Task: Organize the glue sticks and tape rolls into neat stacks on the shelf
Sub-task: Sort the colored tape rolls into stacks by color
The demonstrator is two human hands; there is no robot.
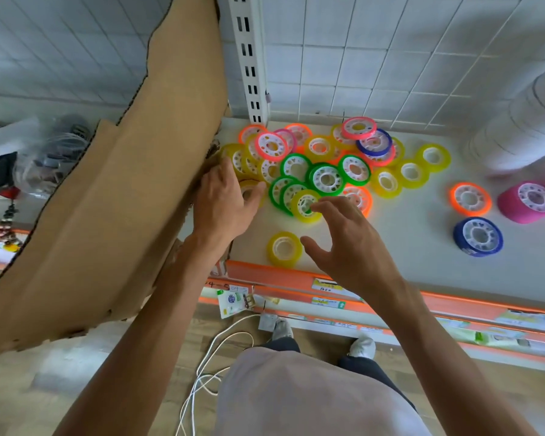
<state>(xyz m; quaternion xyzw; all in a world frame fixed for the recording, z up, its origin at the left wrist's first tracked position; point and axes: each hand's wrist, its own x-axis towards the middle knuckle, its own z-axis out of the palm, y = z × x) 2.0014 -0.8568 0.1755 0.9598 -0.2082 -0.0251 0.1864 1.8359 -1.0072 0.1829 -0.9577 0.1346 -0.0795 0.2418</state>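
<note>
Tape rolls: a jumbled heap lies on the white shelf, near the back wall and just right of the slotted upright; rolls overlap, so the full count is unclear.
Green rolls: four in the heap, the clearest at.
Yellow rolls apart from the heap: one alone near the shelf's front edge; three clear-yellow ones at the heap's right.
Sorted rolls, far right: one orange, one blue stack, one pink stack, well apart from the heap.
Left hand: fingers curled round a yellow roll at the heap's left edge, beside the cardboard.
Right hand: fingers spread and relaxed, fingertips touching a yellow roll at the heap's front; holding nothing.
Cardboard: one big torn sheet leaning at the left.
Floor: white cord, two shoes.
</note>
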